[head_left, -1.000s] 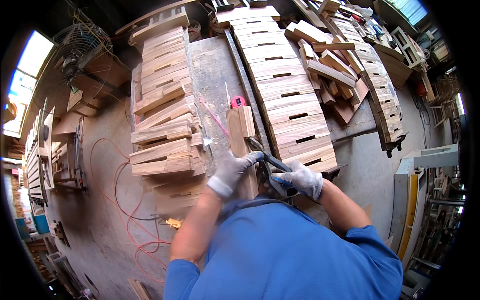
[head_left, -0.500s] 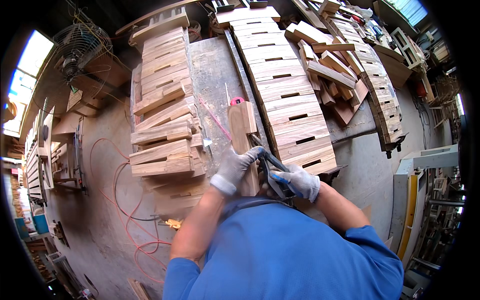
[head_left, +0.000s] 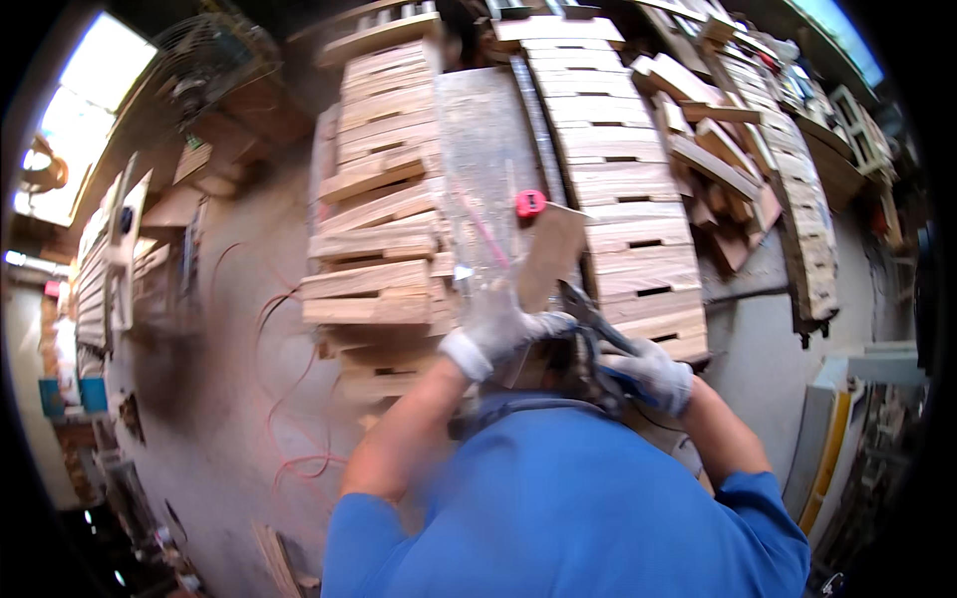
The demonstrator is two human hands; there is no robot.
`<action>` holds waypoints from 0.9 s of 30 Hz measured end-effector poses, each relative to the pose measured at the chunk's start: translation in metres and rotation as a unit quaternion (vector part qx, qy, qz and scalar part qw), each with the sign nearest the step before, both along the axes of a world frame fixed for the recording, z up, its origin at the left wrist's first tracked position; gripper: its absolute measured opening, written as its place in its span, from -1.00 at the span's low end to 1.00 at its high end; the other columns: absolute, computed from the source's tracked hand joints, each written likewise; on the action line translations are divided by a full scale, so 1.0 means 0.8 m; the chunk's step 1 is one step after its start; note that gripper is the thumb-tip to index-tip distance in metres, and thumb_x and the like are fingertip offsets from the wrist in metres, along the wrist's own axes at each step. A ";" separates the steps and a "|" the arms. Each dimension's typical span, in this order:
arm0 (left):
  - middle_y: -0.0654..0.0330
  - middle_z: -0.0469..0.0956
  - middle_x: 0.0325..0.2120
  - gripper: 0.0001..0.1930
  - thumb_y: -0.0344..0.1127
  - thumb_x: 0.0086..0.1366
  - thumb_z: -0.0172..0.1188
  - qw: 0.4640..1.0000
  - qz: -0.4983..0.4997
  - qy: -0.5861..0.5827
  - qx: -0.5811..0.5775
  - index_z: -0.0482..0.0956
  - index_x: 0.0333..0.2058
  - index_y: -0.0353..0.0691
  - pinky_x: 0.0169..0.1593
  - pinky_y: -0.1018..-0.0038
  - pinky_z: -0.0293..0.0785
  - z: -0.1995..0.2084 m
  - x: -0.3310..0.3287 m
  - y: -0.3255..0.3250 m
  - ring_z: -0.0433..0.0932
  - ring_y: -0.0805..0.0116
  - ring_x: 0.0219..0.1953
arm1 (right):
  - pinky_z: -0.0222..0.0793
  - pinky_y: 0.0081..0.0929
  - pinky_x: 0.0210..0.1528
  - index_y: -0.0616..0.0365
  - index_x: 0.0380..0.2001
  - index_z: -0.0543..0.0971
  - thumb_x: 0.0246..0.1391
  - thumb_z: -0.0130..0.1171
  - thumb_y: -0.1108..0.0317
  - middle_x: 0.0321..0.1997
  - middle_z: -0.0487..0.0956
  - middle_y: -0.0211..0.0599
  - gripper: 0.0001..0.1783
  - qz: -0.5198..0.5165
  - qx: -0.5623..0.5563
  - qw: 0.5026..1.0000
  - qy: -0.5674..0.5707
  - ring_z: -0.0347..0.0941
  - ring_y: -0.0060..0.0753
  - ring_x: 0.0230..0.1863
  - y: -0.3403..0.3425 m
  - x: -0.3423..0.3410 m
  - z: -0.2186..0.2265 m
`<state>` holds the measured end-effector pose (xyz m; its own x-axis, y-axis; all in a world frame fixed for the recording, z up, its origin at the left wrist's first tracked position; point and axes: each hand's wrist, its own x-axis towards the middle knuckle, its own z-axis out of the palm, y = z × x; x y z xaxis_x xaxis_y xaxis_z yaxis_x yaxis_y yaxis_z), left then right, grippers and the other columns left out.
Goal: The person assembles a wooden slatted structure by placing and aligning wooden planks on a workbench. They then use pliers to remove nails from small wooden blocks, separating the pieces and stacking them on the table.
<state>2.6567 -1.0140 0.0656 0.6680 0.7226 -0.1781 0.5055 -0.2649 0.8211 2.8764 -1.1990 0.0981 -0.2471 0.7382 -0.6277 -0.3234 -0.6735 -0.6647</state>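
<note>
One wooden block [head_left: 552, 255] held in left hand [head_left: 501, 325]; right hand [head_left: 653, 375] gripping dark tool [head_left: 599, 325].

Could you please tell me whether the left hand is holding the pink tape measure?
No, the pink tape measure lies beyond the left hand, apart from its gloved fingers.

Tan wooden block [head_left: 551, 254], slanted, just beside a dark grey tool [head_left: 598, 321]

No text, label, number or sign can be read. The small, rounded, bright-pink tape measure [head_left: 530, 203] on the long, flat, grey desk [head_left: 485, 120] bears a dark patch on its face, too small and blurred to show whether it holds lettering.
</note>
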 end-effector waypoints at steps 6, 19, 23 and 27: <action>-0.23 0.70 -0.06 -0.01 -0.12 0.12 0.52 0.988 -0.135 0.075 -0.012 0.25 0.47 -0.25 0.13 0.20 0.67 0.067 -0.021 0.003 0.74 -0.08 0.02 | 0.53 -0.43 -0.30 0.29 -0.11 0.65 0.30 0.31 0.22 -0.39 0.67 -0.27 -0.69 0.097 0.001 0.994 -0.050 0.59 -0.42 -0.40 -0.017 0.021 0.037; -0.10 0.72 -0.17 -0.34 -0.13 0.06 0.52 0.967 -0.094 0.147 0.188 0.60 0.16 -0.17 0.00 0.15 0.68 0.078 -0.142 0.060 0.74 -0.10 -0.13 | 0.60 -0.26 -0.24 0.25 -0.20 0.64 0.17 0.26 0.24 -0.47 0.63 -0.17 -0.72 0.151 -0.087 0.878 -0.446 0.64 -0.33 -0.41 -0.006 0.072 0.032; -0.07 0.67 -0.12 -0.30 -0.29 -0.01 0.52 0.949 -0.115 0.216 0.198 0.61 0.20 -0.14 0.10 0.17 0.64 0.086 -0.201 0.051 0.70 -0.06 -0.04 | 0.55 -0.26 -0.28 0.24 -0.25 0.64 0.18 0.29 0.17 -0.47 0.64 -0.17 -0.70 0.161 -0.065 0.859 -0.482 0.63 -0.32 -0.42 -0.019 0.080 -0.026; 0.02 0.65 -0.07 -0.36 -0.36 0.05 0.42 0.898 -0.185 0.370 0.149 0.63 0.20 -0.09 0.20 0.19 0.58 0.045 -0.244 0.015 0.65 0.00 0.05 | 0.53 -0.24 -0.28 0.23 -0.30 0.63 0.19 0.31 0.12 -0.48 0.64 -0.14 -0.66 0.142 -0.069 0.872 -0.464 0.63 -0.28 -0.42 -0.027 0.080 -0.073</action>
<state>2.4611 -1.0024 0.1018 0.6503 0.5643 -0.5086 0.7156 -0.6798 0.1607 2.9405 -1.2205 0.0394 0.2536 0.6309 -0.7332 0.5022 -0.7337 -0.4577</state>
